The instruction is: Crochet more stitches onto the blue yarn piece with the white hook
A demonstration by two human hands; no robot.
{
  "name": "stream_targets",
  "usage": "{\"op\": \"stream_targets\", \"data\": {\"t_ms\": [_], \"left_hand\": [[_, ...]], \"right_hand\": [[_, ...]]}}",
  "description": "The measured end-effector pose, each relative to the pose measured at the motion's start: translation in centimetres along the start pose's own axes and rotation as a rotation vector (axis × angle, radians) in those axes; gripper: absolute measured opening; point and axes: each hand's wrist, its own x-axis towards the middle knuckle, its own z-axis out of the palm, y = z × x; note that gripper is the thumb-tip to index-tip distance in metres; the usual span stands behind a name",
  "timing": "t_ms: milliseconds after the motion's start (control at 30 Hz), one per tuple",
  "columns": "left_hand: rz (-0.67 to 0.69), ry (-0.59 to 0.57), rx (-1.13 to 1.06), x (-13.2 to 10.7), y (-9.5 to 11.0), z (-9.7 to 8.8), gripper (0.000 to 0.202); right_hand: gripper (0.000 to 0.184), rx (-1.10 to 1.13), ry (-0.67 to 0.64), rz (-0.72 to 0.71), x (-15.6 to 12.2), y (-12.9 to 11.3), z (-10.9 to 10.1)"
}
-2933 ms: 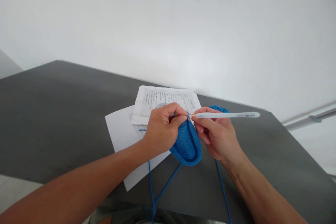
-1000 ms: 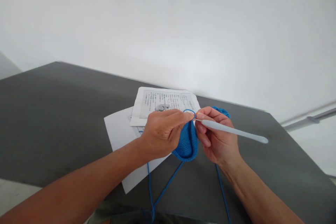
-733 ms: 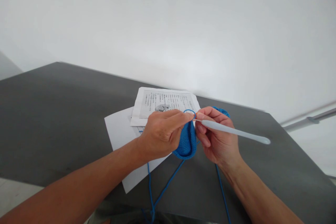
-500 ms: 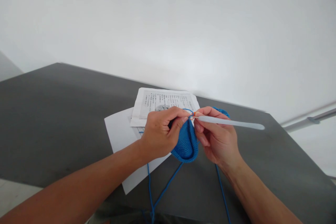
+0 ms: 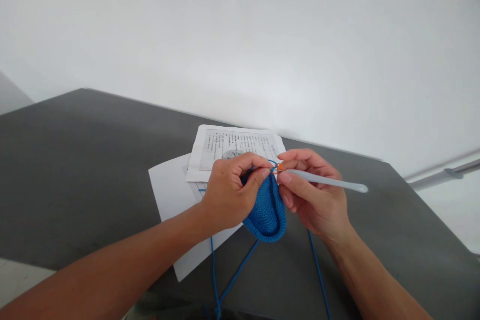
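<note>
My left hand (image 5: pixel 231 191) pinches the top edge of a blue crochet piece (image 5: pixel 265 212), which hangs down with a curved, cup-like rim. Between the thumb and fingers of my right hand (image 5: pixel 317 192) is a crochet hook (image 5: pixel 330 180) with a pale, translucent handle. Its thin metal shaft points left and meets the work at my left fingertips, by a small loop of blue yarn. A small orange item (image 5: pixel 280 166) sits at the top edge, close to my right fingers; its kind is unclear. Blue yarn (image 5: pixel 240 270) runs down toward the table's near edge.
Behind my hands lies a printed sheet (image 5: pixel 213 147) with text and a picture, partly covered. Under it a larger white paper (image 5: pixel 168 195) reaches forward on the dark grey table (image 5: pixel 93 175). A white wall (image 5: pixel 240 50) rises behind; a grey rail (image 5: pixel 438 179) stands at right.
My right hand has shifted slightly right, its index finger lifted off the handle. The hook now slants down more to the right, and the crochet piece hangs a little lower.
</note>
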Motion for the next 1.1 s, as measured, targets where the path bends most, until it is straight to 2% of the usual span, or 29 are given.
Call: {"op": "stream_targets", "data": {"t_ms": [100, 267, 400, 633, 867, 1100], "left_hand": [[-0.026, 0.016, -0.053, 0.0, 0.1, 0.0, 0.009], [0.001, 0.026, -0.043, 0.1, 0.1, 0.0, 0.008], [0.035, 0.028, 0.006, 0.1, 0.1, -0.1, 0.009], [0.037, 0.007, 0.015, 0.0, 0.1, -0.2, 0.010], [0.025, 0.016, -0.004, 0.1, 0.2, 0.0, 0.009], [0.073, 0.040, 0.051, 0.2, 0.0, 0.0, 0.010]], "right_hand": [[0.022, -0.076, -0.038, -0.009, 0.1, -0.1, -0.4], [0.020, -0.225, -0.029, 0.014, 0.1, -0.5, -0.6], [0.021, -0.262, -0.017, 0.034, 0.2, -0.7, -0.6], [0.015, -0.275, -0.071, 0.043, 0.4, -0.8, -1.3], [0.022, -0.296, 0.001, 0.029, 0.2, -1.3, -0.7], [0.023, -0.321, 0.063, 0.037, -0.1, -1.4, -0.2]]}}
